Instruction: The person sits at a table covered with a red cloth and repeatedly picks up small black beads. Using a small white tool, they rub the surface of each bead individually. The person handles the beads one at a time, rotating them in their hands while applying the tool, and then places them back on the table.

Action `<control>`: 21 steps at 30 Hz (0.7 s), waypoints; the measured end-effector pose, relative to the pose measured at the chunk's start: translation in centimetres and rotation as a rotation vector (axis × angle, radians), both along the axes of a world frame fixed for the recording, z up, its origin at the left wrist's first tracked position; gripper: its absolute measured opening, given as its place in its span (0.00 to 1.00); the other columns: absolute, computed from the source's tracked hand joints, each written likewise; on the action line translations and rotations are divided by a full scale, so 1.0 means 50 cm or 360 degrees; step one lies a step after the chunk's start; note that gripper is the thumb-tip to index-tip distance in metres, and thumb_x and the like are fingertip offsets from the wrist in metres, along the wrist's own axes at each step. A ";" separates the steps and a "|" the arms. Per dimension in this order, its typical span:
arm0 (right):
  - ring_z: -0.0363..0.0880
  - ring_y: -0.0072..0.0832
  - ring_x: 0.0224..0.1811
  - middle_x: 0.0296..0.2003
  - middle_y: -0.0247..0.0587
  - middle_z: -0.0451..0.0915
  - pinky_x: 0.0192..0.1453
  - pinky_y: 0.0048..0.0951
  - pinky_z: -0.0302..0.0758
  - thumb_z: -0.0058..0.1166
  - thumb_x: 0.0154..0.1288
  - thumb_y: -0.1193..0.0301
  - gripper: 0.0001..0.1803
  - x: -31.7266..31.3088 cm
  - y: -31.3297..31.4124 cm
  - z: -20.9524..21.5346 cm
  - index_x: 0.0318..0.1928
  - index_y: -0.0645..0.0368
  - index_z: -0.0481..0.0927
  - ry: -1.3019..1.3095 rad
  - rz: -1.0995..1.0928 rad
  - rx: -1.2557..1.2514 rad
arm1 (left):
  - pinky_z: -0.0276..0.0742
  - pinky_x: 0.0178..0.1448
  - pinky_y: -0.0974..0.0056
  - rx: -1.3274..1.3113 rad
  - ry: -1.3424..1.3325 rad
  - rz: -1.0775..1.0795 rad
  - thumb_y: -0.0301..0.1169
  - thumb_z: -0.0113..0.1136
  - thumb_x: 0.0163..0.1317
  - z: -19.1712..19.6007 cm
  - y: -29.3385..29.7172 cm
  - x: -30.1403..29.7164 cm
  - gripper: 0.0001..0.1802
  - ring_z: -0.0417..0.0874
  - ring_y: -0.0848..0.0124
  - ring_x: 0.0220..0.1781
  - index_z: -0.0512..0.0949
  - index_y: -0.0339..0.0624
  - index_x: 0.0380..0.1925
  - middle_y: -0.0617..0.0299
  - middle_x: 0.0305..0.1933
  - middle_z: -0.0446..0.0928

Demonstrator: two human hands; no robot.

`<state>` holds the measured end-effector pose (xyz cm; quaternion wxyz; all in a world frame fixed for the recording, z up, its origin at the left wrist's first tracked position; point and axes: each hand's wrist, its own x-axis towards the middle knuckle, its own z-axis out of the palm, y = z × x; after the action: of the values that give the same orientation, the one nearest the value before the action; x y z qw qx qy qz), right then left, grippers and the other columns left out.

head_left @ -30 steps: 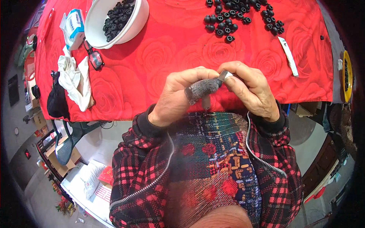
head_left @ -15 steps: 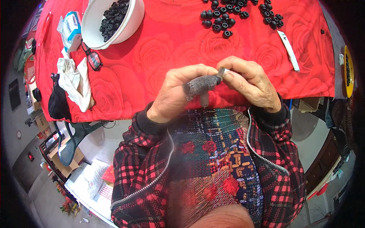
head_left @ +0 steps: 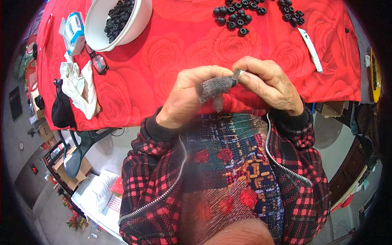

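Observation:
Over the near edge of the red cloth, my two hands meet at the fingertips. My left hand (head_left: 179,94) is closed in a pinch and wears a grey knitted finger cover (head_left: 214,87). At its fingertips a small black piece (head_left: 234,82) shows, mostly hidden by the fingers. Between thumb and bent forefinger, my right hand (head_left: 271,85) grips a small flat metal blade (head_left: 236,74), its edge against or very close to the black piece. Further off on the cloth lie several round black rubber-like parts (head_left: 241,18), each with a hollow end.
A white bowl (head_left: 141,26) of black parts stands far left, beside a blue-and-white box (head_left: 74,30) and glasses (head_left: 99,63). White cloth gloves (head_left: 83,87) and a black cloth item (head_left: 62,108) lie nearer. A white strip (head_left: 310,50) lies right; a yellow tray (head_left: 376,77) is beyond the table edge.
Both hands have shifted very slightly away from me, the blade tilting a little between them. The grip of each hand looks the same.

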<state>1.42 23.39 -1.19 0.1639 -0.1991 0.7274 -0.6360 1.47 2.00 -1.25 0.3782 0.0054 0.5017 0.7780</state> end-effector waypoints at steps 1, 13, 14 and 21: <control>0.76 0.28 0.27 0.26 0.43 0.76 0.33 0.28 0.70 0.46 0.67 0.71 0.08 0.000 -0.001 -0.001 0.40 0.63 0.76 0.0010 -0.0015 -0.0004 | 0.74 0.27 0.70 0.0002 0.0001 0.0004 0.32 0.54 0.63 0.001 0.000 0.000 0.16 0.78 0.72 0.27 0.76 0.33 0.47 0.59 0.38 0.78; 0.76 0.35 0.25 0.23 0.46 0.74 0.29 0.31 0.69 0.47 0.66 0.72 0.07 0.000 -0.010 -0.006 0.38 0.63 0.75 0.0113 -0.0109 0.0072 | 0.69 0.28 0.73 -0.0073 0.0003 0.0035 0.30 0.56 0.62 -0.002 -0.006 -0.003 0.13 0.77 0.77 0.25 0.78 0.35 0.45 0.64 0.32 0.79; 0.76 0.36 0.25 0.23 0.46 0.74 0.29 0.31 0.69 0.47 0.66 0.72 0.07 -0.001 -0.010 -0.007 0.38 0.63 0.75 0.0107 -0.0095 0.0065 | 0.67 0.28 0.75 -0.0051 -0.0025 0.0057 0.29 0.56 0.63 -0.002 -0.005 -0.003 0.12 0.77 0.78 0.24 0.78 0.36 0.44 0.66 0.31 0.78; 0.77 0.37 0.26 0.24 0.46 0.74 0.29 0.32 0.70 0.47 0.66 0.72 0.07 -0.009 -0.008 0.004 0.37 0.63 0.75 0.0087 -0.0046 0.0047 | 0.73 0.28 0.69 0.0071 -0.0035 0.0059 0.32 0.55 0.63 -0.006 -0.003 -0.002 0.17 0.77 0.72 0.27 0.76 0.33 0.48 0.58 0.36 0.79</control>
<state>0.98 22.98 -0.98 0.1377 -0.2035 0.7437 -0.6218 1.39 1.85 -1.55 0.3689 -0.0041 0.4800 0.7959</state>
